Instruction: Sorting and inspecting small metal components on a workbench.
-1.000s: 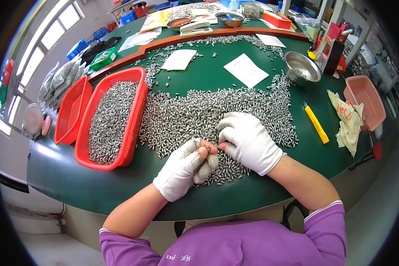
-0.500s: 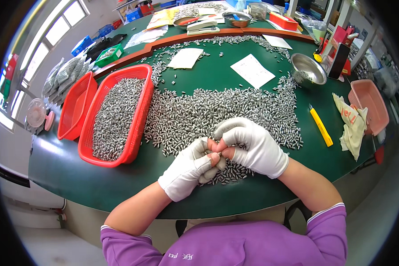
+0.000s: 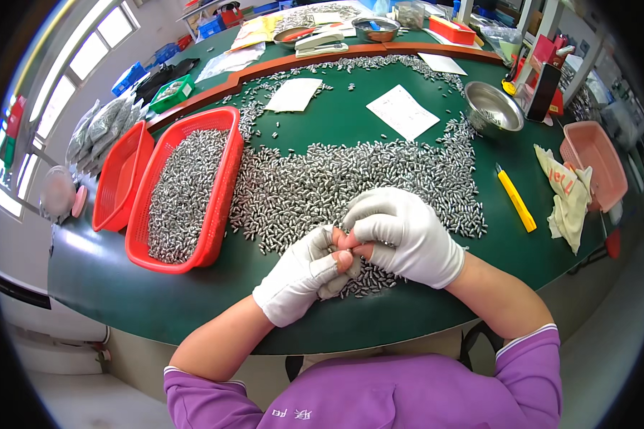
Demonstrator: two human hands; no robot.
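Observation:
A broad heap of small silver metal pins [image 3: 350, 182] covers the green table [image 3: 157, 293] in front of me. Both my hands wear white gloves with bare fingertips. My left hand [image 3: 300, 275] and my right hand [image 3: 404, 236] meet at the near edge of the heap, fingertips pinched together on several of the small pins. A red basket [image 3: 225, 193] to the left is filled with the same pins.
A second, empty red basket [image 3: 122, 179] sits further left. A steel bowl [image 3: 492, 107], a yellow utility knife [image 3: 515, 200], a crumpled cloth [image 3: 565, 196] and a pink tray [image 3: 594, 168] lie to the right. Paper sheets [image 3: 404, 111] rest beyond the heap.
Both hands have stayed together at the near edge of the heap, fingers working on the pins; the view has shifted slightly.

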